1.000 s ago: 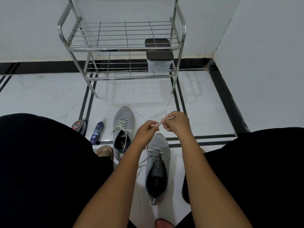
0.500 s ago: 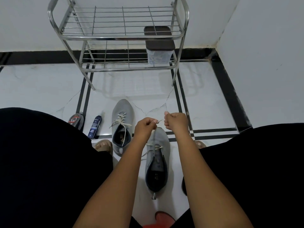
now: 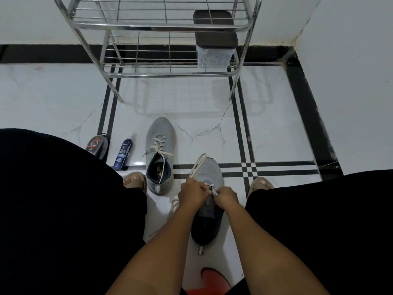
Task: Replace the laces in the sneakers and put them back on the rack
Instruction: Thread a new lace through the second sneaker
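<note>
Two grey sneakers stand on the white floor between my knees. The left sneaker (image 3: 160,152) is laced with a white lace and stands untouched. Over the eyelets of the right sneaker (image 3: 209,209) both hands work a white lace (image 3: 198,163). My left hand (image 3: 192,193) grips the lace, and a loop of it arches up past the toe. My right hand (image 3: 226,200) pinches the lace end at the tongue. The steel rack (image 3: 161,26) stands ahead against the wall.
A clear box with a dark lid (image 3: 213,42) sits on the rack's lower shelf at the right. A shoe-polish tin (image 3: 96,145) and a blue spray bottle (image 3: 123,153) stand left of the sneakers. My feet in sandals flank the shoes. A red object (image 3: 214,281) lies near the bottom edge.
Both hands have dropped from above the toe down to the right sneaker's eyelets, bringing the lace with them. The camera has tilted downward.
</note>
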`<action>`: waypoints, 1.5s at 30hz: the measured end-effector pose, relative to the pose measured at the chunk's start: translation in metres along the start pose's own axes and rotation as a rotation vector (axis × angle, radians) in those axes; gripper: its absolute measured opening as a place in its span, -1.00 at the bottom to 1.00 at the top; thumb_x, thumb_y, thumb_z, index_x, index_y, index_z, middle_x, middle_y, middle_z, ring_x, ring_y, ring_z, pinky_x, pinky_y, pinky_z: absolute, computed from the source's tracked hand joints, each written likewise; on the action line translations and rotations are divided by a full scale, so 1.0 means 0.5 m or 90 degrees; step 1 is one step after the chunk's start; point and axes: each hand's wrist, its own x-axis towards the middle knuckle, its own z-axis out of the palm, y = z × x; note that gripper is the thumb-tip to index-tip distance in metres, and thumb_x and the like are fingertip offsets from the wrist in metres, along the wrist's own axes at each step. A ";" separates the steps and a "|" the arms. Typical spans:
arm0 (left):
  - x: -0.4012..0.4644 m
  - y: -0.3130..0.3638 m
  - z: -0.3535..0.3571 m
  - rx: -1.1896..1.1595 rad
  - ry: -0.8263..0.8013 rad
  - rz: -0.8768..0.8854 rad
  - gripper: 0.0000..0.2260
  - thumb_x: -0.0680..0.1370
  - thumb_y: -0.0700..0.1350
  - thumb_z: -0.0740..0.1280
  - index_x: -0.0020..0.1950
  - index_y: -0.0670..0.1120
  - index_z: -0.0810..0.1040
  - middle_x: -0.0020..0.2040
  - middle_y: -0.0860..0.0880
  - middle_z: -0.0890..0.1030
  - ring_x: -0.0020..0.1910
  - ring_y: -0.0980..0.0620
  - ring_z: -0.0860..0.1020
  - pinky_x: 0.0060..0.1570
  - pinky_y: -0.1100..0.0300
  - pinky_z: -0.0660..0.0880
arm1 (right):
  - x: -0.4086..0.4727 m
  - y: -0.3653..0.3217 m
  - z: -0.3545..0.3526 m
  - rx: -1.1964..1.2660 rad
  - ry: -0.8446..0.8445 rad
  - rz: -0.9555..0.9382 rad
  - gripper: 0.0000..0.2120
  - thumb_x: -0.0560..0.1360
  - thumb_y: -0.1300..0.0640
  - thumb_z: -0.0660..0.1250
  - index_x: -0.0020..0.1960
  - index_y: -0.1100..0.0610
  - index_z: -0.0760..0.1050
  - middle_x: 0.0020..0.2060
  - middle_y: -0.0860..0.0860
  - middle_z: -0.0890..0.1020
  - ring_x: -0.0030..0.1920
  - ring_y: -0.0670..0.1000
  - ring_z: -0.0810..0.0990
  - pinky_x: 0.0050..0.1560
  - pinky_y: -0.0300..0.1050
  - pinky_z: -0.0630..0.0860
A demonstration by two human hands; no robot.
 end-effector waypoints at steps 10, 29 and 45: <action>0.019 0.006 0.044 0.123 0.114 -0.012 -0.81 0.54 0.00 0.28 0.03 0.06 0.66 0.38 0.04 0.37 0.39 -0.05 0.26 0.41 -0.05 0.15 | 0.038 0.013 -0.001 0.068 -0.027 0.039 -0.65 0.51 0.28 0.21 0.23 0.10 0.58 0.18 0.13 0.58 0.15 0.17 0.55 0.03 -0.15 0.51; 0.022 0.006 0.045 0.254 0.092 0.106 -0.86 0.53 -0.05 0.29 -0.04 0.07 0.65 0.41 0.07 0.29 0.49 -0.06 0.07 0.44 -0.17 -0.24 | 0.051 0.022 0.010 0.134 -0.023 0.050 -0.64 0.49 0.31 0.21 0.19 0.08 0.60 0.13 0.13 0.62 0.13 0.16 0.56 -0.01 -0.17 0.49; 0.035 0.007 0.054 0.180 0.056 0.095 -0.84 0.55 -0.04 0.29 0.05 0.08 0.63 0.48 0.04 0.23 0.53 -0.07 -0.01 0.48 -0.05 -0.05 | 0.074 0.028 0.032 0.327 0.014 0.064 -0.93 0.49 0.14 0.35 -0.10 0.06 0.61 -0.20 0.02 0.62 -0.19 0.04 0.50 -0.07 -0.08 0.48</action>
